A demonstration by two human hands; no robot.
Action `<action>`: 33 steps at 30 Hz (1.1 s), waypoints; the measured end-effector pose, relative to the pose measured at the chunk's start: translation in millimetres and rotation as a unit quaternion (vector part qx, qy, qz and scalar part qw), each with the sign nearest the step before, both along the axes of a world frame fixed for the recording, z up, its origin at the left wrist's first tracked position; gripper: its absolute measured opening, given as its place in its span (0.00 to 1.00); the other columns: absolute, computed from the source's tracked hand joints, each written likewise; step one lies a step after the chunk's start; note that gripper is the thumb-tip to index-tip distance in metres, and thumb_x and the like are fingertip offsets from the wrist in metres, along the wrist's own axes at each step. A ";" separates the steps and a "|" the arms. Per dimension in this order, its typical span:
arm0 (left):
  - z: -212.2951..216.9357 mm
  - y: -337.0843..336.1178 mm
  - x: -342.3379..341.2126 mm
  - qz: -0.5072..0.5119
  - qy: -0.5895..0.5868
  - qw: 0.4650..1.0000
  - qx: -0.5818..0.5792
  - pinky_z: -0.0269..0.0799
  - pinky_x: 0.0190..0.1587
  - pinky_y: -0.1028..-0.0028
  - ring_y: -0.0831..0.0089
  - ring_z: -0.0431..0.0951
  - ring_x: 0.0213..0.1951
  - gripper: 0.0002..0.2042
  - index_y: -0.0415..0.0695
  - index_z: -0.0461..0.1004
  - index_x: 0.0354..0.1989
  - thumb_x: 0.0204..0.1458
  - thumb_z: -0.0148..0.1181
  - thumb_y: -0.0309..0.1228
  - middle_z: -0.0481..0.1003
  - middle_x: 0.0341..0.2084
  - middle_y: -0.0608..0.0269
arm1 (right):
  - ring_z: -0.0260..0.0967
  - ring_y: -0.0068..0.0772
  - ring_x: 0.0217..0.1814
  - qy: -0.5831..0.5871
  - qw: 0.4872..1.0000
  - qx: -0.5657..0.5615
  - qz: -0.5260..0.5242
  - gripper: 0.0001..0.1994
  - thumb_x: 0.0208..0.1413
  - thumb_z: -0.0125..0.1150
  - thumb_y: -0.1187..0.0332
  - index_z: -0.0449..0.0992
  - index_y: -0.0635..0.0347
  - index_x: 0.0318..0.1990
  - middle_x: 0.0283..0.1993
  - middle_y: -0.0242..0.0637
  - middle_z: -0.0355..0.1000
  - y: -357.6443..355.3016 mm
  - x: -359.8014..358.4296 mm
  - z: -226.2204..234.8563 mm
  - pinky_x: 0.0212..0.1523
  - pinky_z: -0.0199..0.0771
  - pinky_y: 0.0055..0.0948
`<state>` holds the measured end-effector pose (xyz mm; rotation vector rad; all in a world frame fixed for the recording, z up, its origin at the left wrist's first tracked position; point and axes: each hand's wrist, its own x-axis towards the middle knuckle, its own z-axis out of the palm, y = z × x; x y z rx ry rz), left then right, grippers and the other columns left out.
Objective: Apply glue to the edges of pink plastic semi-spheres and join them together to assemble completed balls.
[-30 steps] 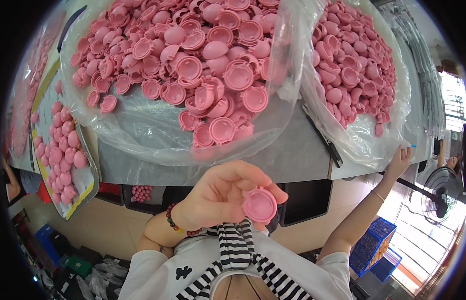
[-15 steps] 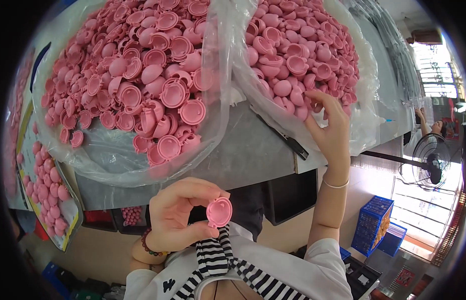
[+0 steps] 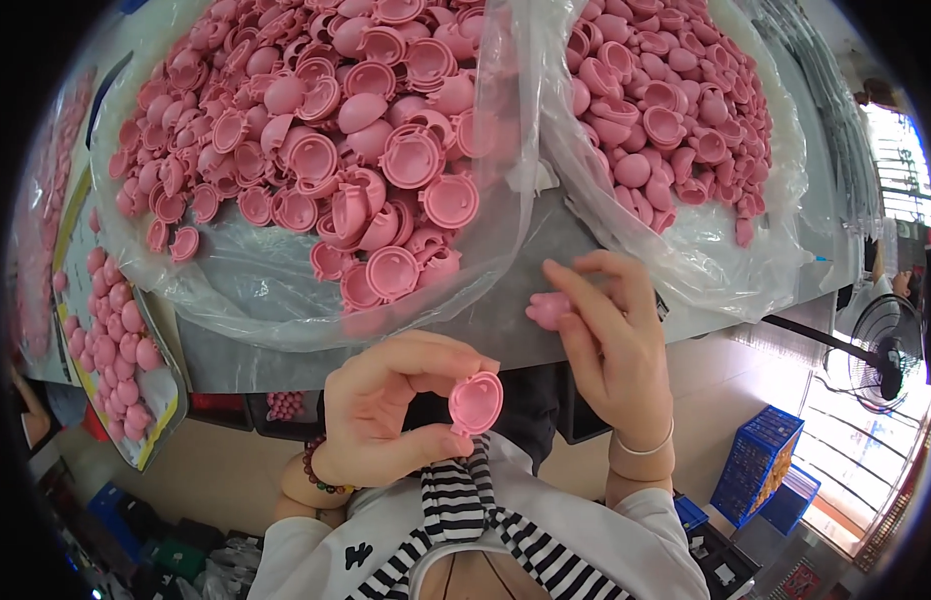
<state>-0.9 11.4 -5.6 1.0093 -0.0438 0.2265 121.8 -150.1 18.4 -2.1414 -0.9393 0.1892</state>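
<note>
My right hand point(image 3: 610, 340) has come back from the right bag point(image 3: 725, 260) pinching a small pink piece point(image 3: 548, 309), now just above the cup point(image 3: 476, 403) that my left hand point(image 3: 400, 410) holds between thumb and fingers. Both halves are close.

- A grey worktop point(image 3: 285, 360) ran across the view, its edge bending with the lens.
- A clear plastic bag point(image 3: 245, 290) lay open on it, heaped with pink shell halves point(image 3: 315, 130).
- A second clear bag point(image 3: 705, 250) lay just beside it on the right, holding smaller pink pieces point(image 3: 665, 100).
- At the left edge a tray with a yellow rim point(image 3: 160, 440) held more pink balls point(image 3: 115, 350).
- Below the worktop on the right stood blue crates point(image 3: 755, 470).
- A black floor fan point(image 3: 885, 350) stood near the bright window point(image 3: 900, 190).
</note>
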 end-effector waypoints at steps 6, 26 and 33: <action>1.6 -5.9 -0.8 0.050 0.048 0.997 0.018 0.68 0.44 0.73 0.68 0.72 0.41 0.21 0.31 0.65 0.43 0.37 0.62 0.17 0.67 0.42 0.48 | 0.69 0.29 0.29 -0.039 0.996 -0.071 0.041 0.17 0.36 0.59 0.81 0.70 0.64 0.40 0.35 0.37 0.64 -4.9 2.6 4.5 0.26 0.68 0.24; -2.3 -4.0 8.4 0.024 0.005 0.976 0.214 0.67 0.39 0.75 0.70 0.72 0.37 0.23 0.34 0.71 0.39 0.29 0.68 0.22 0.69 0.41 0.47 | 0.67 0.28 0.24 -0.074 0.971 0.197 0.110 0.16 0.30 0.67 0.78 0.75 0.63 0.33 0.28 0.36 0.68 -3.9 -29.9 -13.1 0.21 0.69 0.21; -6.2 -3.0 10.0 0.057 -0.024 0.966 0.251 0.67 0.36 0.75 0.67 0.72 0.34 0.23 0.35 0.72 0.38 0.30 0.69 0.29 0.74 0.34 0.50 | 0.67 0.33 0.22 -0.077 0.958 0.257 0.097 0.13 0.30 0.62 0.82 0.72 0.66 0.30 0.26 0.38 0.68 -0.8 -41.0 -17.1 0.23 0.71 0.24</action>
